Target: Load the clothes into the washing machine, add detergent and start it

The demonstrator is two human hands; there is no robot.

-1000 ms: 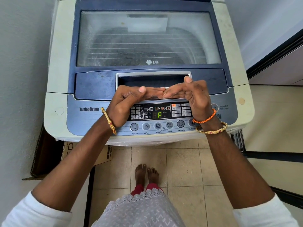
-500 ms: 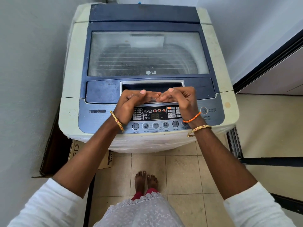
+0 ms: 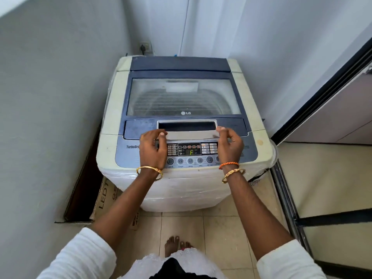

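A cream and blue top-loading washing machine (image 3: 112, 109) stands in a corner with its glass lid (image 3: 183, 97) down. Only the dark drum shows dimly through the glass. The lid's handle recess (image 3: 187, 126) lies just beyond my fingertips. The control panel (image 3: 190, 152) is lit and its display shows an "F". My left hand (image 3: 153, 148) hovers over the panel's left end, fingers loosely curled and holding nothing. My right hand (image 3: 229, 146) hovers over the right end the same way. No clothes or detergent are in view.
A wall runs close along the left, with a flattened cardboard box (image 3: 104, 198) wedged beside the machine. A wall socket (image 3: 145, 48) sits behind it. A sliding door frame and floor track (image 3: 285, 198) border the right. My bare feet (image 3: 177, 244) stand on beige tiles.
My hands, touching fingertips over the panel before, have parted to its two ends. The view has pulled back and up, showing the whole machine and the walls.
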